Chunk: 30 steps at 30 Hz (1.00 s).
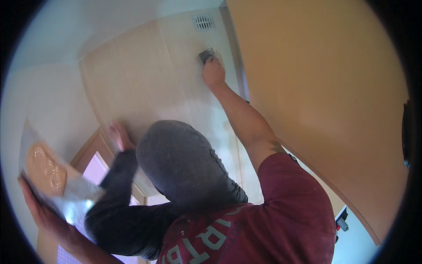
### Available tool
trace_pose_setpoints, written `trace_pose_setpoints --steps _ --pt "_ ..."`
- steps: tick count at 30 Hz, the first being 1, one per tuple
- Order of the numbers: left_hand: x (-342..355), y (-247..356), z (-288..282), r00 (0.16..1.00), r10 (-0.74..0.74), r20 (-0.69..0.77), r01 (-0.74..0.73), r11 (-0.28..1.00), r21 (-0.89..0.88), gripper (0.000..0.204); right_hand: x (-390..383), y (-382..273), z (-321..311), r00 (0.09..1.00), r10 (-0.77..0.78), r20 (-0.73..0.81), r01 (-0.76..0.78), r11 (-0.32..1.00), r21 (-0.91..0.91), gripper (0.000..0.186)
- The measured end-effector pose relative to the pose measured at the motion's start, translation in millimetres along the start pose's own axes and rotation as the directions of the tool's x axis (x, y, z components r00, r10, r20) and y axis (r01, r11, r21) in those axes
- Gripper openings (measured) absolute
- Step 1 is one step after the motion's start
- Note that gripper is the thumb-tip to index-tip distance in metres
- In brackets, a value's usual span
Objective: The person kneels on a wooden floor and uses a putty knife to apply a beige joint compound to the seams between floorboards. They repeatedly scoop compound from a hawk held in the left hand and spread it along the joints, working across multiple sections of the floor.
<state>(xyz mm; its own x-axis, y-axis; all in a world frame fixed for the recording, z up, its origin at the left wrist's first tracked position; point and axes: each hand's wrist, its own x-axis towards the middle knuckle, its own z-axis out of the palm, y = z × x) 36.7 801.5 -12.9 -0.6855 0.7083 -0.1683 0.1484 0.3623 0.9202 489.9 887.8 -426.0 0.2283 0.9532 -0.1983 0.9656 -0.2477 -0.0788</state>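
"Where's our dark spreader [205, 55]?"

"Clasped in our right hand's [214, 74] fingers, up-left of them, at the pale wall [132, 79] below the vent grille [203, 22]; our left hand [38, 213] grips the putty board [83, 189]."

Vent above, tan panel at right

A white, rectangular slotted vent grille [203, 22] sits at top centre. A broad, smooth tan panel [325, 88] fills the right side; a black object [406, 132], kind unclear, shows at the far-right rim. Lower left, a brown, straight-edged frame [103, 147] borders a pale lilac pane [94, 170].
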Motion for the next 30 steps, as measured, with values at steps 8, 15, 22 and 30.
trace_pose_setpoints --steps 8,15,22,30 --pt "45.8 5.3 20.4 0.988 -0.143 -0.065 0.136 0.986 -0.098 0.063 37.4 -8.4 -19.2 0.982 0.186 0.034 -0.186 0.983 -0.014 0.026" --pt "71.6 2.2 32.8 0.988 -0.154 0.0 0.154 0.988 0.002 0.062 63.1 -15.7 -26.1 0.981 0.188 0.047 -0.189 0.981 0.036 0.03" --pt "71.0 4.6 35.8 0.982 -0.187 0.003 0.187 0.982 -0.038 0.06 65.7 -20.5 -29.0 0.993 0.077 0.091 -0.081 0.996 0.048 0.03" --pt "65.6 0.2 31.2 0.98 -0.138 0.143 0.143 0.99 -0.022 0.057 67.4 10.8 -47.9 0.978 0.099 0.184 -0.098 0.995 -0.013 0.028"
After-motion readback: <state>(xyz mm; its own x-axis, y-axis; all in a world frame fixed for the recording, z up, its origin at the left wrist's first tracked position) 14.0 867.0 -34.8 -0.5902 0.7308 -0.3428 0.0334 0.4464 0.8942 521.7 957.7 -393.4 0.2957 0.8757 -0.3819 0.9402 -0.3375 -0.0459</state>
